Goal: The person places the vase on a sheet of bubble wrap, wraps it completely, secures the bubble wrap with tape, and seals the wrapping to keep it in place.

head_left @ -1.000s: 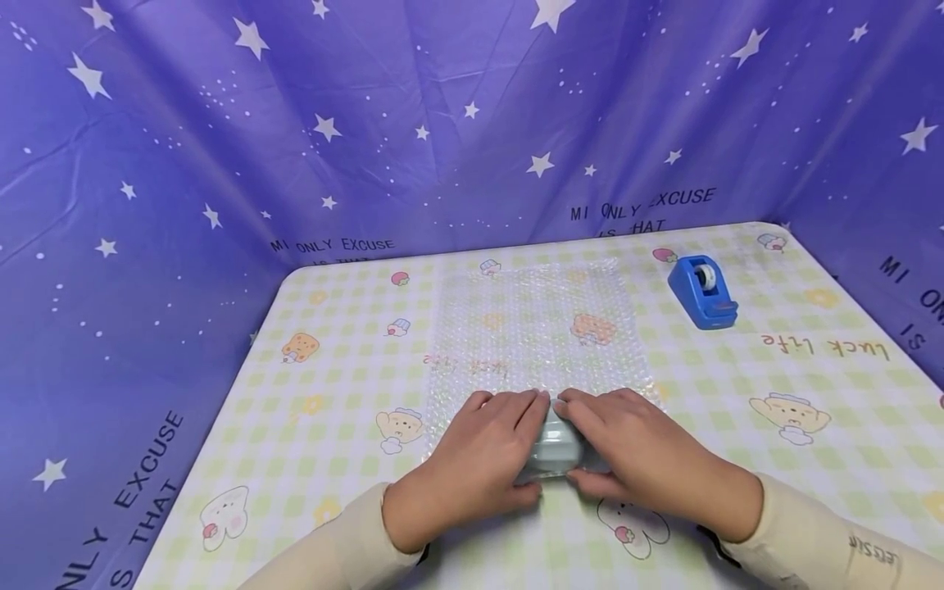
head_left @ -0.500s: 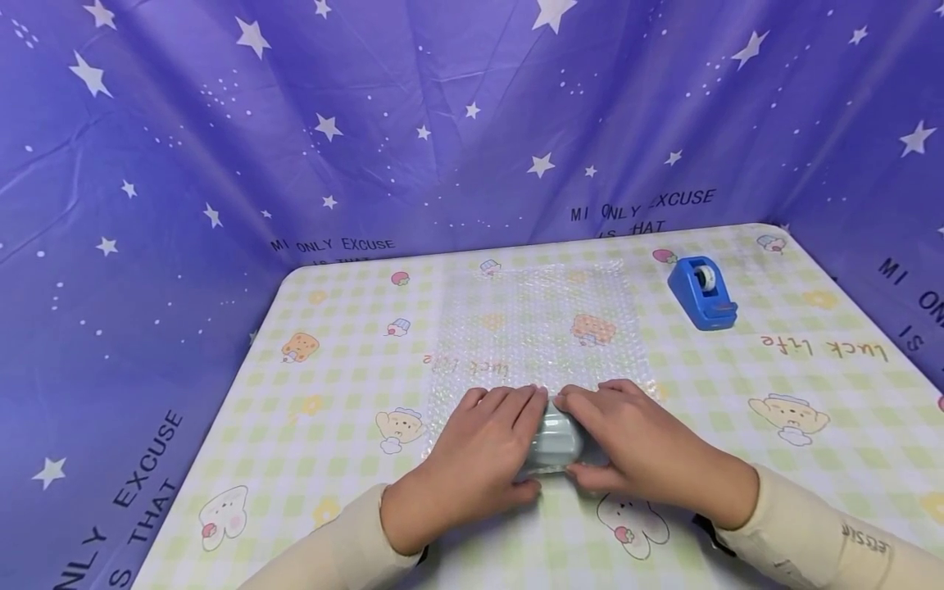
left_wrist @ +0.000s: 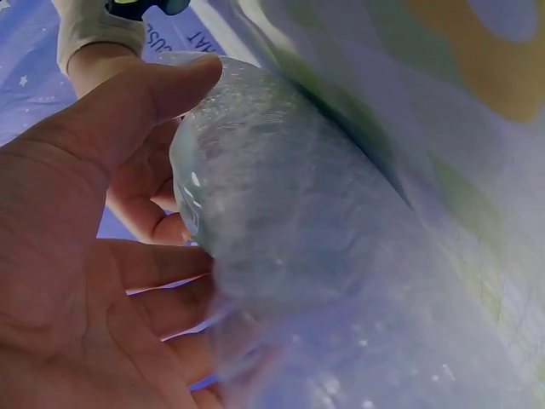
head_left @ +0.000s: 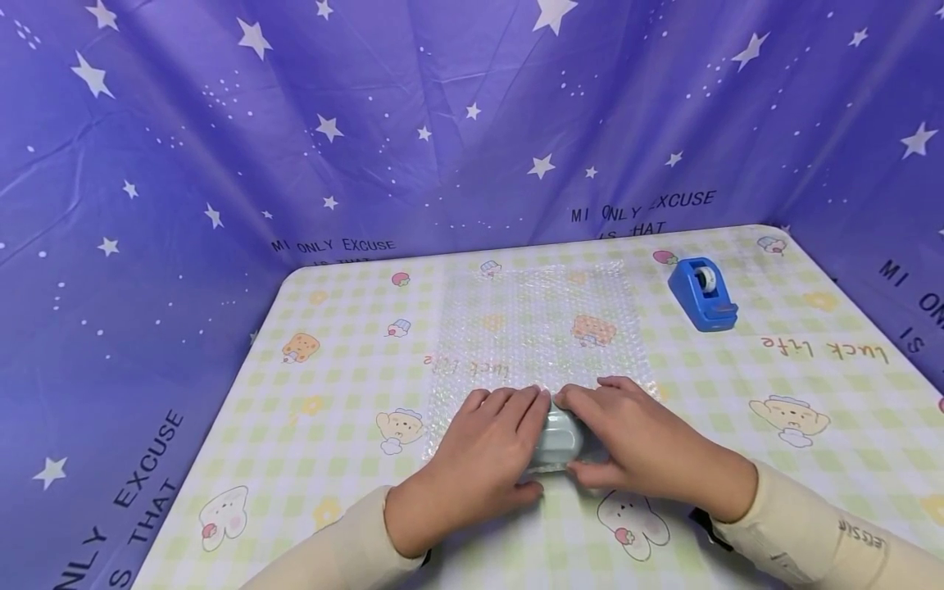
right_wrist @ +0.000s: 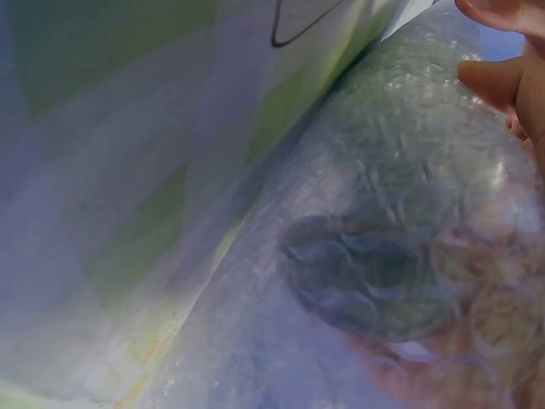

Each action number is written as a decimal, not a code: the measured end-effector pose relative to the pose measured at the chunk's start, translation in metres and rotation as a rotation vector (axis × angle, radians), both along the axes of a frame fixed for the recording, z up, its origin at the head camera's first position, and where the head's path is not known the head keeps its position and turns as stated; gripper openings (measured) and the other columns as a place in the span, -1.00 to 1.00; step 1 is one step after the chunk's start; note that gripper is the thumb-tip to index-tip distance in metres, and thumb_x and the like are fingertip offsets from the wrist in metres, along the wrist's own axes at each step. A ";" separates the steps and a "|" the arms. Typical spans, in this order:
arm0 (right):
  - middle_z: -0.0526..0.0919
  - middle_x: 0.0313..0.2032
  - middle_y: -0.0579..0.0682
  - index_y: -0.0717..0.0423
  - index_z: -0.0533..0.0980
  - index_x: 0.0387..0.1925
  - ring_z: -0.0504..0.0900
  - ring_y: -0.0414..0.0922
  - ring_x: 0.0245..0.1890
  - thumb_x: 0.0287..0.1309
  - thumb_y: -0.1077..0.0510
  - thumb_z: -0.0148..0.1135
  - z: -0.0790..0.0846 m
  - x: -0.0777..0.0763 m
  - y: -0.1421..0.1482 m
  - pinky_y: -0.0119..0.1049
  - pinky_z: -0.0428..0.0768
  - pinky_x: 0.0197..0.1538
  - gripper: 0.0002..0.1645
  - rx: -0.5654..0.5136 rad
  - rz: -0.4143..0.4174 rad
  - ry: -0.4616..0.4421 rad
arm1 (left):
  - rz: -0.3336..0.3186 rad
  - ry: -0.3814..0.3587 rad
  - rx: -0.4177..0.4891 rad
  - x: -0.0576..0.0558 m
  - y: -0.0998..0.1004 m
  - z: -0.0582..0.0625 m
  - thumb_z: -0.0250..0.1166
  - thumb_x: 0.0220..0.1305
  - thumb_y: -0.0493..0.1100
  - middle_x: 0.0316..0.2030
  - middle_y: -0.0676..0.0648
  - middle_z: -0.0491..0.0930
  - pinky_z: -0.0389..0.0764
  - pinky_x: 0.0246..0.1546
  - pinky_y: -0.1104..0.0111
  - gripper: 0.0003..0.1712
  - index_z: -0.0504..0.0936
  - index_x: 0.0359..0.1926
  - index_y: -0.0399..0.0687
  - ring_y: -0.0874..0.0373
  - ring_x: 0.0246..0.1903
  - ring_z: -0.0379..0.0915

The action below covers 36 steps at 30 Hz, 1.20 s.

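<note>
A glossy, pale green rounded object (head_left: 558, 438) lies near the table's front, rolled in the near end of a bubble wrap sheet (head_left: 531, 319). Its exact kind is hidden. From the left, my left hand (head_left: 483, 451) grips the wrapped bundle, fingers over the far side and thumb on the near side. My right hand (head_left: 637, 447) holds the other end in the same way. In the left wrist view, the left thumb (left_wrist: 183, 85) presses on the bubble wrap (left_wrist: 298, 213). Through the wrap (right_wrist: 409, 145) in the right wrist view, a dark oval shape shows.
The unrolled part of the sheet stretches flat toward the back of the table. A blue tape dispenser (head_left: 702, 295) stands at the back right. A checked, cartoon-printed cloth (head_left: 354, 492) covers the table. Purple star-printed curtains (head_left: 442, 147) enclose the back and sides.
My right hand has shifted slightly, its fingers a little farther from me on the wrap. The left hand and the bundle have hardly moved.
</note>
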State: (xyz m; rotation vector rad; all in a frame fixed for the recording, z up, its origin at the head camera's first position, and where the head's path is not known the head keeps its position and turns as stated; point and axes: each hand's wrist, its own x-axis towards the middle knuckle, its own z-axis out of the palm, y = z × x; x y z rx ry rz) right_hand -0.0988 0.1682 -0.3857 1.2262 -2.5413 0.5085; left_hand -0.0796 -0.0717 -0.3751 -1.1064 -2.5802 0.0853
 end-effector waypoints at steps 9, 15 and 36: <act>0.67 -0.10 -0.28 0.02 0.46 0.12 0.61 -0.40 -0.21 -0.15 -0.15 0.58 -0.001 -0.002 0.003 0.13 0.52 0.12 -0.20 -0.012 0.012 0.004 | -0.004 0.027 0.026 -0.001 0.002 0.001 0.53 -0.16 0.38 0.27 -0.03 0.55 0.49 0.08 0.17 0.16 0.42 0.40 -0.11 0.06 0.16 0.53; 0.70 -0.05 -0.27 0.00 0.47 0.14 0.65 -0.39 -0.15 -0.13 -0.17 0.58 0.000 -0.006 0.004 0.20 0.50 0.18 -0.20 -0.002 0.011 -0.029 | -0.012 0.051 0.034 -0.002 0.003 0.000 0.55 -0.19 0.39 0.25 -0.03 0.54 0.49 0.09 0.16 0.17 0.42 0.38 -0.11 0.05 0.16 0.52; 0.64 -0.12 -0.46 -0.17 0.47 0.11 0.54 -0.49 -0.29 -0.11 -0.20 0.57 0.004 -0.016 0.006 0.17 0.47 0.23 -0.26 0.019 -0.019 -0.158 | 0.008 0.043 -0.012 -0.001 0.007 0.002 0.56 -0.16 0.40 0.24 -0.04 0.55 0.50 0.08 0.16 0.14 0.45 0.36 -0.12 0.04 0.17 0.54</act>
